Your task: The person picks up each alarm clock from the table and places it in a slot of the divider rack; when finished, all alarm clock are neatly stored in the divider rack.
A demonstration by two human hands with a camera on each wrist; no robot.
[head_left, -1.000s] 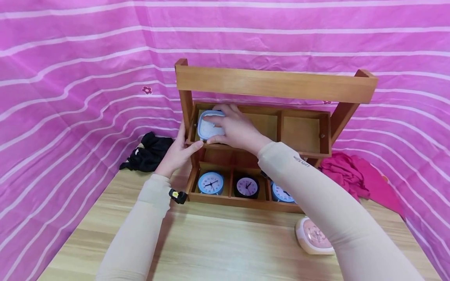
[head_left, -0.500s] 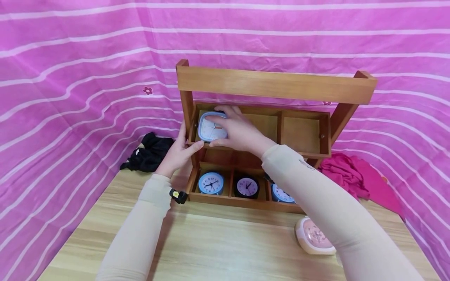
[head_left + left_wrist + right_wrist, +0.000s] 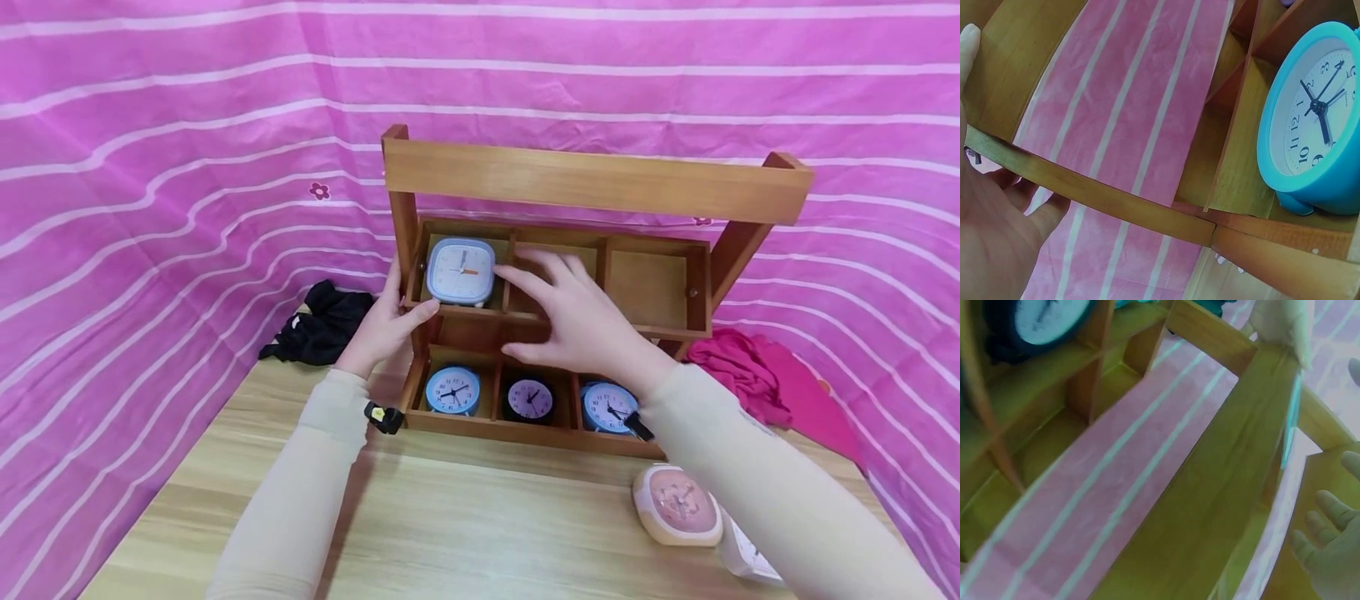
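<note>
In the head view, a light-blue rounded-square alarm clock stands in the upper left compartment of a two-tier wooden shelf. My left hand grips the shelf's left side, thumb on the front edge, fingers around the side. The left wrist view shows this left hand beside the wooden side bar. My right hand is just right of the square clock, fingers spread, holding nothing. In the right wrist view the right hand shows at the right edge, fingers loosely extended.
Lower compartments hold a blue round clock, a black clock and another blue clock. A pink clock and a white clock sit front right on the table. Black cloth and magenta cloth flank the shelf.
My right hand has let go of the square clock and drawn back to the right, uncovering its face. The left hand keeps its grip on the shelf.
</note>
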